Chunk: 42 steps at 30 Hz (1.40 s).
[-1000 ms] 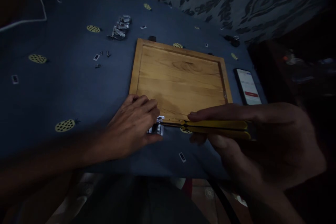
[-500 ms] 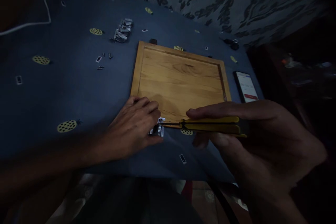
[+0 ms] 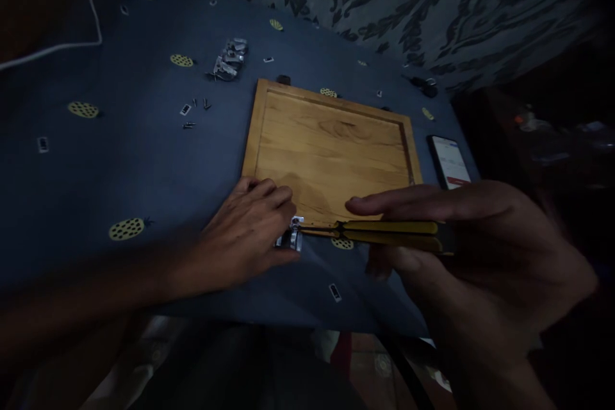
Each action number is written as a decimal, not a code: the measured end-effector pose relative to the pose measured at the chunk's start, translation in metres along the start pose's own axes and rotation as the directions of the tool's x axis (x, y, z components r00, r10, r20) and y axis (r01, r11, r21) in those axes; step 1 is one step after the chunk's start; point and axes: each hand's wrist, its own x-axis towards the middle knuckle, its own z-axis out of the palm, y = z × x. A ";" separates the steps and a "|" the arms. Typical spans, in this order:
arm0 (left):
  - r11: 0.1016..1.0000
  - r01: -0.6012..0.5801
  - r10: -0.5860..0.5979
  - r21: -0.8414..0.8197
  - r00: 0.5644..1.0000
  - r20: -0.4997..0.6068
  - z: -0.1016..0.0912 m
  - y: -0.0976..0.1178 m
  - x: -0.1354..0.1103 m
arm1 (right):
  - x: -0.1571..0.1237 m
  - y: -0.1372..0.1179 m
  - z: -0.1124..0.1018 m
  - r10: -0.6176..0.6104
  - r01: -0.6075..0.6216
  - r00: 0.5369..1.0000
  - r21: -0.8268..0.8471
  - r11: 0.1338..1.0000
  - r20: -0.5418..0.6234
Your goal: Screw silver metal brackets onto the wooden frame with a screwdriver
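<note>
My right hand (image 3: 480,250) grips a yellow-handled screwdriver (image 3: 391,236) that lies almost level and points left. Its thin dark shaft reaches a shiny metal hinge (image 3: 298,225) at the near left edge of a framed wooden panel (image 3: 331,147). My left hand (image 3: 254,224) is closed over that corner, fingers curled on the wood and thumb beside the hinge, holding it there. Part of the hinge is hidden behind the fingers. Where the tip meets the hinge, the screw itself is too small to make out.
Several more metal hinges (image 3: 230,59) lie in a row at the back left. Loose screws (image 3: 189,125) are scattered nearer. A phone (image 3: 449,161) with a lit screen rests right of the panel. A white cable (image 3: 96,16) crosses the far left; dark keys (image 3: 425,85) lie at the back right.
The yellow handle has turned slightly in my right hand, and the fingers have shifted a little on it. My left hand and the panel keep their places; the view has moved slightly.
</note>
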 end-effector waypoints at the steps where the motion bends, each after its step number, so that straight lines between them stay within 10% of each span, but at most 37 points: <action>1: 1.000 -0.001 0.001 0.002 1.000 0.001 0.000 0.000 0.000 | 0.000 0.000 0.000 0.021 -0.021 1.000 0.005 1.000 -0.004; 42: 1.000 0.003 -0.004 0.010 0.999 0.033 -0.001 -0.001 0.002 | 0.002 0.005 -0.009 0.007 -0.009 0.995 0.016 1.000 0.103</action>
